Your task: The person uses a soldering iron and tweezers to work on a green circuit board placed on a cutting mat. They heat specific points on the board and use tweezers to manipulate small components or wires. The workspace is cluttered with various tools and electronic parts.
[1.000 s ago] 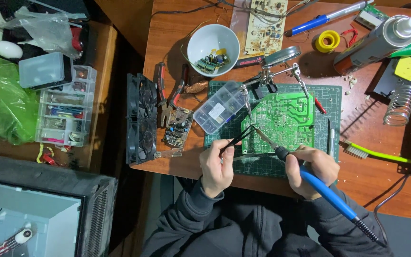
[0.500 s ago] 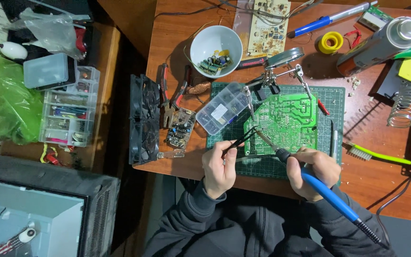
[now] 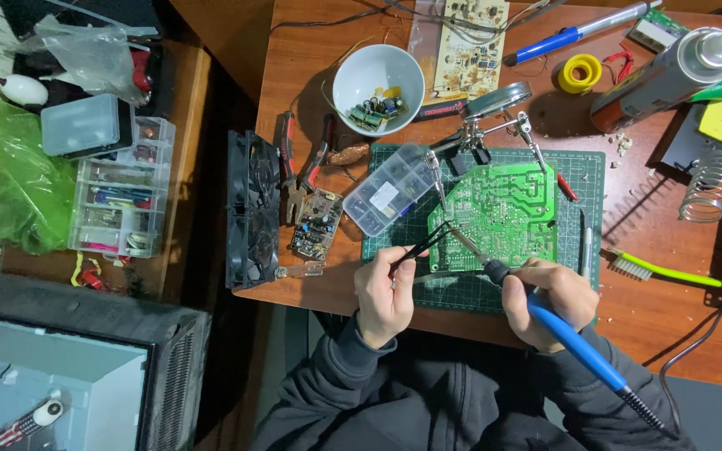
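A green circuit board (image 3: 501, 213) lies solder-side up on a green cutting mat (image 3: 582, 167), held by the clips of a helping-hand stand (image 3: 495, 125). My right hand (image 3: 549, 301) grips a blue-handled soldering iron (image 3: 574, 347), its tip at the board's lower left corner. My left hand (image 3: 384, 292) pinches black tweezers (image 3: 419, 246) whose points meet the board at about the same spot.
A clear parts box (image 3: 388, 190), a small circuit board (image 3: 317, 224), pliers (image 3: 302, 163) and black fans (image 3: 252, 209) lie left of the mat. A white bowl (image 3: 378, 79) of components, spray can (image 3: 666, 75), iron stand (image 3: 705, 188) and green brush (image 3: 662, 269) surround it.
Both hands hold their tools at the same spot on the board. Only the view has shifted slightly.
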